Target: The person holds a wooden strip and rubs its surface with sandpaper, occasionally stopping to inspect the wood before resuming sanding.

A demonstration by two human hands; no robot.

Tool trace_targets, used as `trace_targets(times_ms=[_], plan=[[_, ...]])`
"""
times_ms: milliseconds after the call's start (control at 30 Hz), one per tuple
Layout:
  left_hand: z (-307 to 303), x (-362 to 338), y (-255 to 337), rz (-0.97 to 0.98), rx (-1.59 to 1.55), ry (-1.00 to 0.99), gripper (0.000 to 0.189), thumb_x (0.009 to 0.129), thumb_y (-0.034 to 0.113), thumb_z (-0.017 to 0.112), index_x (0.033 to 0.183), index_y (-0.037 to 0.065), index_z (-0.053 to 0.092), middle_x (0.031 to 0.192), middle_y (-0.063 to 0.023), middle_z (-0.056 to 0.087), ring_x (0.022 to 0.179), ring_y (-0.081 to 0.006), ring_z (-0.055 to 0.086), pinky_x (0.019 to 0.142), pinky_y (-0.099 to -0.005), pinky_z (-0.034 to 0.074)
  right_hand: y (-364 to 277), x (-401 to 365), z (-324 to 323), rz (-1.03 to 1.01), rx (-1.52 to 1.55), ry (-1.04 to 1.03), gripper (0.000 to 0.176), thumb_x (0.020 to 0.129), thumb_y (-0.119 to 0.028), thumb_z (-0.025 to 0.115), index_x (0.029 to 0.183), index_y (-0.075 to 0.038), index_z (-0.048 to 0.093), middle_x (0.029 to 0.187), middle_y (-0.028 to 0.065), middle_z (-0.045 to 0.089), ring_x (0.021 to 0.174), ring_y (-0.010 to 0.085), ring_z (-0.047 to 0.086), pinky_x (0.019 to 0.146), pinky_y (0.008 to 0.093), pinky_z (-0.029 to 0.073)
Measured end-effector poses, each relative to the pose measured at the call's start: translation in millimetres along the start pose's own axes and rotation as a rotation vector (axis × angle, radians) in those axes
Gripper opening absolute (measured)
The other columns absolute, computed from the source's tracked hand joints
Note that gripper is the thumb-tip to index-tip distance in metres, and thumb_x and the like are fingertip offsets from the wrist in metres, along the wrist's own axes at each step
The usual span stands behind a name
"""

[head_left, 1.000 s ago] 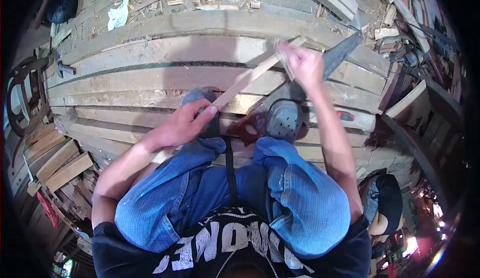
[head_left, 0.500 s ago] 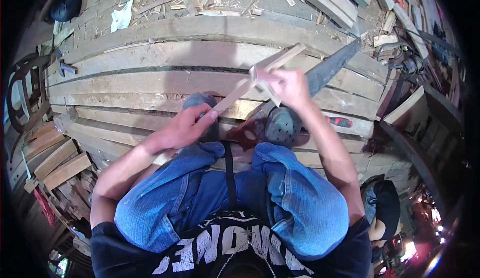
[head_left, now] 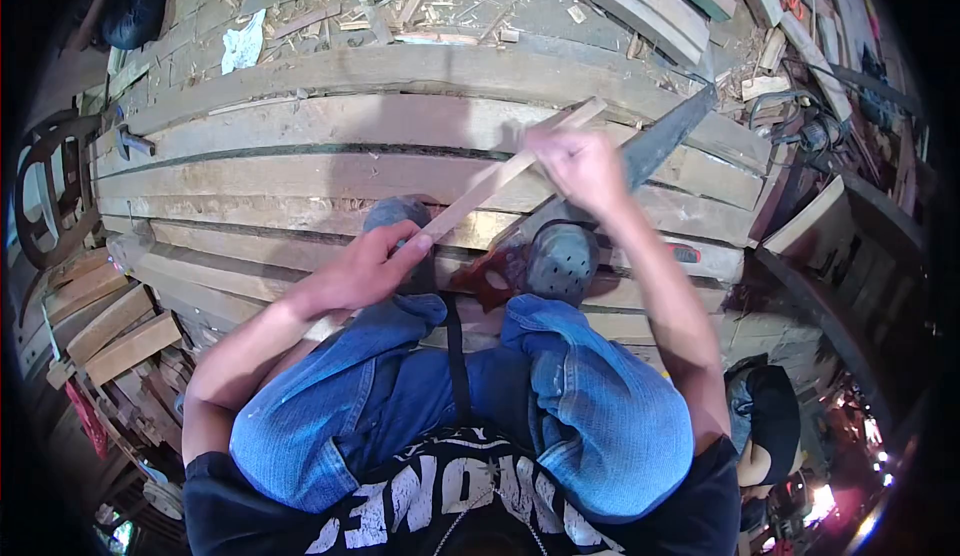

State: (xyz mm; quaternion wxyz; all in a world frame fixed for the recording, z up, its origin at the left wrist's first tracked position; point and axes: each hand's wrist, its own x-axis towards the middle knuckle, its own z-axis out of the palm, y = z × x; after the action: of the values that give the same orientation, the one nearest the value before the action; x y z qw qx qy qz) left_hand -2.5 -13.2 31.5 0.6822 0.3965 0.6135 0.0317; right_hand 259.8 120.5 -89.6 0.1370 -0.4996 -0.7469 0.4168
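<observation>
Probably, the rubbing stroke goes best with light, even pressure along the grain, the left hand (head_left: 375, 264) steadying the near part while the right hand (head_left: 583, 171) travels lengthwise without tipping onto an edge. The left hand is closed on the strip of wood (head_left: 465, 205), thumb along its top. The right hand has its fingers curled at the strip, beyond the left; blur hides how tightly they close and whether anything else is in them, so I cannot tell. The strip runs from the left hand forward and rightward, under the right hand's fingers, its long axis slanting across the planks (head_left: 270, 173); its far end points away, just past the right hand.
</observation>
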Motion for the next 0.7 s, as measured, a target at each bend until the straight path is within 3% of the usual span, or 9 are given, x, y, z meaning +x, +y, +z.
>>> trace_targets(times_ms=[33, 100, 167, 367, 433, 467, 567, 633, 700], plan=[[-1.2, 0.6, 2.3, 0.005, 0.0, 0.002, 0.033, 0.102, 0.036, 0.044, 0.093, 0.006, 0.054, 0.061, 0.0028, 0.047, 0.05, -0.006, 0.044, 0.045, -0.0243, 0.037, -16.2, -7.7, 2.2, -0.118, -0.115, -0.088, 0.015, 0.081, -0.024, 0.064, 0.087, -0.018, 0.076, 0.072, 0.012, 0.069, 0.063, 0.0311, 0.067, 0.062, 0.0388, 0.055], [0.1, -1.2, 4.4, -0.028, -0.026, -0.006, 0.033, 0.102, 0.036, 0.044, 0.093, 0.006, 0.053, 0.061, 0.0029, 0.047, 0.05, -0.0058, 0.044, 0.045, -0.0241, 0.036, 13.9, 1.3, 7.5, -0.113, -0.101, 0.068, 0.014, 0.08, -0.021, 0.064, 0.083, -0.015, 0.076, 0.071, 0.014, 0.067, 0.061, 0.032, 0.066, 0.06, 0.0395, 0.054], [2.1, -3.0, 3.5, -0.02, 0.002, 0.009, 0.033, 0.102, 0.036, 0.044, 0.092, 0.006, 0.053, 0.062, 0.0028, 0.047, 0.05, -0.0061, 0.044, 0.045, -0.0245, 0.037, 28.3, 19.1, -17.9, 0.193, -0.062, 0.087, 0.012, 0.077, -0.019, 0.065, 0.074, -0.011, 0.074, 0.066, 0.017, 0.064, 0.059, 0.0334, 0.065, 0.06, 0.0408, 0.054], [-1.7, -0.3, 4.3, 0.005, 0.041, 0.014, 0.034, 0.102, 0.036, 0.044, 0.09, 0.006, 0.052, 0.061, 0.0021, 0.047, 0.051, -0.007, 0.044, 0.047, -0.0261, 0.038, 4.1, -9.0, 12.5, -0.138, -0.02, 0.021, 0.018, 0.086, -0.024, 0.063, 0.086, -0.009, 0.075, 0.067, 0.0161, 0.066, 0.059, 0.0272, 0.068, 0.053, 0.0332, 0.051], [1.7, -2.0, 2.3, 0.017, 0.06, 0.028, 0.034, 0.102, 0.036, 0.044, 0.09, 0.005, 0.052, 0.061, 0.0021, 0.046, 0.051, -0.007, 0.044, 0.047, -0.0263, 0.037, 34.6, 14.0, -4.0, 0.22, -0.05, 0.201, 0.019, 0.081, -0.027, 0.066, 0.077, -0.01, 0.074, 0.063, 0.0177, 0.063, 0.059, 0.035, 0.065, 0.059, 0.0417, 0.054], [3.7, -3.0, 1.0, 0.024, 0.066, 0.038, 0.034, 0.102, 0.036, 0.044, 0.089, 0.005, 0.051, 0.061, 0.0022, 0.046, 0.052, -0.0068, 0.044, 0.047, -0.0261, 0.037, 34.2, 19.7, -18.5, 0.272, -0.143, 0.134, 0.018, 0.081, -0.026, 0.066, 0.08, -0.011, 0.075, 0.065, 0.0173, 0.064, 0.061, 0.0352, 0.065, 0.06, 0.0419, 0.054], [0.0, -0.4, 5.4, 0.044, 0.067, 0.051, 0.034, 0.102, 0.036, 0.044, 0.089, 0.005, 0.052, 0.061, 0.0023, 0.046, 0.052, -0.0066, 0.043, 0.047, -0.0259, 0.036, -11.2, -14.3, 14.6, -0.035, -0.006, 0.185, 0.02, 0.084, -0.025, 0.062, 0.08, -0.01, 0.075, 0.066, 0.017, 0.064, 0.061, 0.035, 0.065, 0.057, 0.0419, 0.054], [0.5, -1.6, 5.0, 0.036, 0.056, 0.036, 0.034, 0.102, 0.036, 0.044, 0.089, 0.005, 0.052, 0.06, 0.0024, 0.046, 0.052, -0.0064, 0.043, 0.047, -0.026, 0.036, 7.1, -10.6, 13.1, -0.048, 0.001, 0.156, 0.021, 0.084, -0.025, 0.06, 0.082, -0.011, 0.075, 0.067, 0.017, 0.065, 0.061, 0.0358, 0.065, 0.057, 0.0424, 0.053], [2.7, -0.5, 0.3, 0.057, 0.063, 0.047, 0.034, 0.102, 0.036, 0.044, 0.089, 0.005, 0.052, 0.06, 0.0023, 0.046, 0.052, -0.0063, 0.042, 0.047, -0.0259, 0.035, 41.0, 16.3, -9.3, 0.15, -0.245, 0.259, 0.023, 0.082, -0.028, 0.062, 0.08, -0.009, 0.074, 0.067, 0.0183, 0.064, 0.062, 0.0376, 0.065, 0.059, 0.0434, 0.053]])
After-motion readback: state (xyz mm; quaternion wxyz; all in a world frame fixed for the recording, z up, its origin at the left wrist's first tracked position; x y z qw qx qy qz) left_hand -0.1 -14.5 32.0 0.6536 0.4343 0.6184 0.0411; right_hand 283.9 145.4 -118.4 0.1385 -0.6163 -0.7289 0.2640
